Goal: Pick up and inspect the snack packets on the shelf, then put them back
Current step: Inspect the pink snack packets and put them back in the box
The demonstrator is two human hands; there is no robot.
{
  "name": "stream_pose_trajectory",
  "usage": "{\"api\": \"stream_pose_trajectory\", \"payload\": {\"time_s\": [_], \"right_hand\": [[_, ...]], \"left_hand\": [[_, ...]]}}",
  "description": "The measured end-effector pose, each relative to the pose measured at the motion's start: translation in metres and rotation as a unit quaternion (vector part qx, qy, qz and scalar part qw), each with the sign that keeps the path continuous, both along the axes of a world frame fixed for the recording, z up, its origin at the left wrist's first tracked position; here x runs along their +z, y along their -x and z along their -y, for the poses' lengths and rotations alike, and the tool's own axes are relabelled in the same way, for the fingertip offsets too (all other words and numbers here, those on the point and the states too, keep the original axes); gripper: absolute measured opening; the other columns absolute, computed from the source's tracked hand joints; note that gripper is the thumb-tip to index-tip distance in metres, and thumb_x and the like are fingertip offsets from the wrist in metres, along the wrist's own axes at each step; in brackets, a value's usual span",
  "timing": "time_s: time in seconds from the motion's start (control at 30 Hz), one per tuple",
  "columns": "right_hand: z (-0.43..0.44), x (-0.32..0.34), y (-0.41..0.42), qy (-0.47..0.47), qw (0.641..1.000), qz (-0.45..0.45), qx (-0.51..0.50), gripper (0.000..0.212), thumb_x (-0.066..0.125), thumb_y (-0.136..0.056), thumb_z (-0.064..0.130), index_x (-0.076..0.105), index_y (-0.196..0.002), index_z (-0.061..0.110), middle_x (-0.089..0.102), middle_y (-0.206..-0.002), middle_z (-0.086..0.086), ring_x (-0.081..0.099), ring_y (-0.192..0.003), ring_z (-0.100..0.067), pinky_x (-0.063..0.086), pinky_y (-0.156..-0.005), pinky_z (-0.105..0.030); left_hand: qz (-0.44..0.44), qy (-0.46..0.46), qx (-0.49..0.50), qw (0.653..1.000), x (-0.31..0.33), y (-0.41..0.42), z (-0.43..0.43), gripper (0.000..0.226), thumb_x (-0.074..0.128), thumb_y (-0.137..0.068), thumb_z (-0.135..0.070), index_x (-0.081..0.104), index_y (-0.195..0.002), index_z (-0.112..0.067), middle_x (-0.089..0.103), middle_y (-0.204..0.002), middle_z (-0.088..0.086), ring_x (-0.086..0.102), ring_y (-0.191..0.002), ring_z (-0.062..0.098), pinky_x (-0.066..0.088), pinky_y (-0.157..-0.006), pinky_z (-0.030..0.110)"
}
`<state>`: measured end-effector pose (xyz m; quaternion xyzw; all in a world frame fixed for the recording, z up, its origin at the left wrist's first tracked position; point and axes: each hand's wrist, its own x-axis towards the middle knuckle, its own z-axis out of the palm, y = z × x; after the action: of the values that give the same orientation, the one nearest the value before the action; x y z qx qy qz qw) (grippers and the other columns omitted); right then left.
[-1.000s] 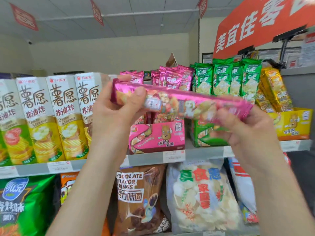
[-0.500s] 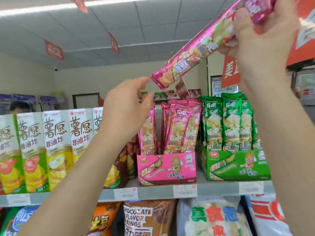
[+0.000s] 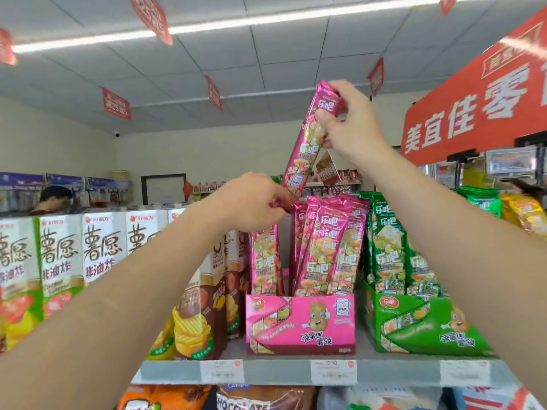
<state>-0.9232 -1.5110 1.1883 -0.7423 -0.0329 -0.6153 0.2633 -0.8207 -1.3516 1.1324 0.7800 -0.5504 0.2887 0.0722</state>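
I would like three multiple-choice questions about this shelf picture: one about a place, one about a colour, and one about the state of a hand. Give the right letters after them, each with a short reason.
1. Where is the packet that the right hand holds?
A. lying on the floor
B. in the air above the pink box
C. inside a basket

2. What colour is this packet?
A. yellow
B. blue
C. pink

3. What does the right hand do?
A. grips the packet near its top end
B. hangs open and holds nothing
C. presses flat on the pink box

Answers:
1 B: the packet is tilted in the air, with its lower end over the box.
2 C: its wrapper is shiny pink.
3 A: the thumb and fingers are curled round its top part.
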Motion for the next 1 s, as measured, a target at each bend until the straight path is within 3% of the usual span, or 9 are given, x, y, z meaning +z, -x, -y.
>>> {"api": "stream_pose_trajectory", "payload": {"time_s": [0.13,0.23,0.33,0.4,0.47,0.57,0.73,0.87,1.0], "right_hand": [[0.003,0.006,-0.004,0.008,1.0,0.007,-0.007,0.034,0.059,-0.093,0.009,0.054,-0.125,0.017,0.054,-0.096,0.015,0.064,-0.099,-0.021,0.057,-0.082,-0.048],[0.006,-0.004,-0.014,-0.006,0.999,-0.034,0.005,0.033,0.059,-0.094,0.008,0.054,-0.124,0.02,0.057,-0.097,0.01,0.065,-0.092,-0.019,0.06,-0.072,-0.04],[0.007,-0.015,-0.023,0.004,0.994,-0.107,0.007,0.029,0.059,-0.094,0.006,0.055,-0.117,0.023,0.059,-0.094,0.006,0.066,-0.083,-0.019,0.061,-0.059,-0.034],[0.006,-0.019,-0.028,0.015,0.985,-0.173,0.004,0.03,0.059,-0.094,0.006,0.054,-0.117,0.024,0.06,-0.097,0.001,0.068,-0.083,-0.02,0.062,-0.06,-0.039],[0.003,-0.022,-0.032,0.041,0.968,-0.249,-0.003,0.028,0.061,-0.092,0.006,0.054,-0.113,0.024,0.062,-0.099,-0.003,0.069,-0.082,-0.021,0.062,-0.061,-0.04],[-0.004,-0.026,-0.037,0.091,0.922,-0.375,-0.03,0.029,0.067,-0.088,0.008,0.058,-0.11,0.025,0.064,-0.1,0.002,0.067,-0.084,-0.019,0.057,-0.072,-0.038],[-0.014,-0.022,-0.038,0.165,0.815,-0.539,-0.135,0.022,0.063,-0.088,0.012,0.064,-0.099,0.032,0.069,-0.108,-0.001,0.068,-0.093,-0.026,0.055,-0.075,-0.035],[-0.027,-0.015,-0.034,0.194,0.753,-0.602,-0.179,0.029,0.058,-0.096,0.022,0.065,-0.123,0.028,0.065,-0.123,0.006,0.065,-0.103,-0.022,0.052,-0.096,-0.042],[-0.031,-0.016,-0.032,0.227,0.712,-0.635,-0.196,0.037,0.048,-0.099,0.016,0.057,-0.134,0.025,0.057,-0.121,0.012,0.058,-0.087,-0.004,0.049,-0.078,-0.025]], "left_hand": [[-0.058,-0.038,0.027,0.997,0.005,-0.004,0.009,0.045,0.046,-0.092,-0.043,0.053,-0.136,-0.033,0.055,-0.138,-0.002,0.051,-0.122,0.02,0.038,-0.093,0.029],[-0.081,-0.104,0.058,0.99,0.005,-0.006,0.013,0.045,0.041,-0.096,-0.045,0.049,-0.138,-0.033,0.048,-0.146,-0.004,0.044,-0.131,0.02,0.034,-0.099,0.031],[-0.06,-0.104,0.06,0.991,0.003,-0.008,0.009,0.041,0.043,-0.094,-0.043,0.055,-0.132,-0.034,0.054,-0.138,-0.003,0.051,-0.118,0.017,0.037,-0.091,0.03],[-0.043,-0.105,0.057,0.992,0.003,-0.008,0.006,0.041,0.045,-0.092,-0.04,0.056,-0.131,-0.033,0.06,-0.131,-0.001,0.053,-0.096,0.01,0.038,-0.079,0.024],[-0.045,-0.108,0.061,0.991,0.005,-0.007,0.005,0.042,0.047,-0.091,-0.039,0.058,-0.131,-0.029,0.062,-0.127,0.0,0.055,-0.095,0.011,0.04,-0.078,0.024],[-0.042,-0.116,0.092,0.988,0.008,-0.005,0.006,0.042,0.048,-0.089,-0.037,0.062,-0.123,-0.016,0.066,-0.118,0.007,0.06,-0.106,0.024,0.05,-0.09,0.036],[-0.035,-0.122,0.098,0.987,0.008,-0.003,0.007,0.042,0.051,-0.086,-0.038,0.067,-0.107,-0.006,0.069,-0.09,0.009,0.064,-0.085,0.026,0.054,-0.073,0.039],[-0.053,-0.129,0.085,0.987,0.007,-0.001,0.007,0.031,0.053,-0.088,-0.034,0.067,-0.106,-0.013,0.066,-0.091,-0.001,0.061,-0.085,0.018,0.051,-0.07,0.032],[-0.081,-0.115,0.064,0.988,0.008,-0.003,0.005,0.032,0.055,-0.089,-0.033,0.062,-0.118,-0.021,0.059,-0.091,-0.01,0.055,-0.084,0.01,0.043,-0.07,0.027]]}}
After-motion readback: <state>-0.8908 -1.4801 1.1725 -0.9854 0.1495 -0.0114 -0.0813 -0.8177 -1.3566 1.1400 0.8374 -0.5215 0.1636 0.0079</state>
